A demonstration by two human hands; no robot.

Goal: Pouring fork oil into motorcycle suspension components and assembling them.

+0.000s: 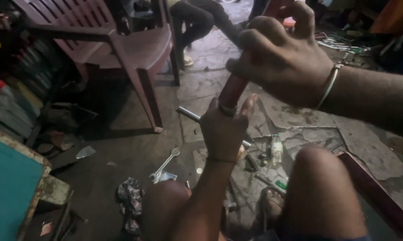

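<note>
My right hand (284,60) is closed around the upper part of a red cylindrical tube (232,89), with a metal bangle on its wrist. My left hand (226,129) grips the tube's lower end, where a metal ring circles it. A grey metal rod (188,114) sticks out to the left behind my left hand. The tube is tilted and held above my knees. My fingers hide its top end.
A maroon plastic chair (134,49) stands to the left on the cracked stone floor. A spanner (165,164), a small plastic bottle (277,151), a dark rag (129,196) and small parts lie near my feet. A teal panel (10,187) is at left. Another person's legs (197,20) are behind.
</note>
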